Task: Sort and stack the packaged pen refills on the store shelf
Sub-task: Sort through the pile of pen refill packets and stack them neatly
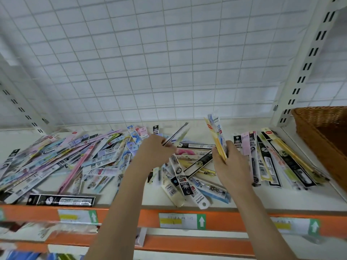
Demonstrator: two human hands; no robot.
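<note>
Loose pen refill packs [62, 158] sprawl across the shelf [120, 199] from lower left to centre. At mid-frame the left hand [152, 152] pinches 2 blurred packs [176, 136], long axes pointing upper right. Just beside it (nearer the sorted row [277, 156]) the right hand [231, 162] clasps an upright yellow bundle [216, 136].

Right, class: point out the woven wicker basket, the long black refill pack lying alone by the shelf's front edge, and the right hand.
Woven brown wicker basket [319, 124]: head view, on its near rim.
Long black refill pack [61, 200]: head view, mid-length.
Right hand [231, 162]: head view, back of hand.
</note>
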